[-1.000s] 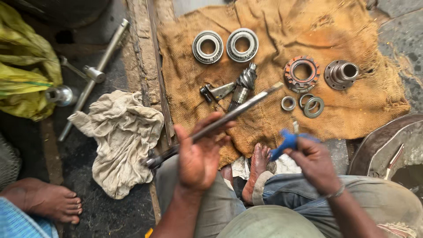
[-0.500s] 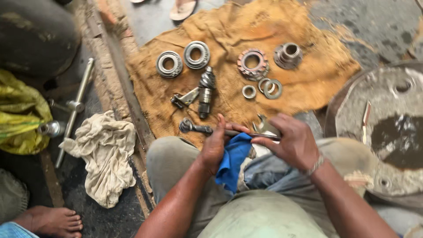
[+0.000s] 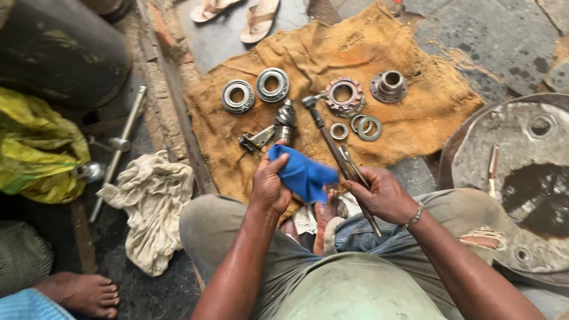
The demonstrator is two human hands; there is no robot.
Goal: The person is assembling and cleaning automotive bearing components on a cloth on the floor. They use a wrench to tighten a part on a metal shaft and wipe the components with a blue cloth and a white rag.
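Burlap sacking (image 3: 415,118) on the ground carries bearing rings (image 3: 238,96), a gear hub (image 3: 342,96) and washers (image 3: 370,128). Left hand (image 3: 269,184), fingers closed, grips a blue cloth (image 3: 302,173) just above the knees. Right hand (image 3: 382,194), fingers closed, holds a long metal shaft (image 3: 332,142) whose far end reaches over the sacking; cloth touches shaft.

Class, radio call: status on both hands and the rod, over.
Left hand grips blue cloth. Right hand grips metal rod, head over burlap. Nothing blocking.
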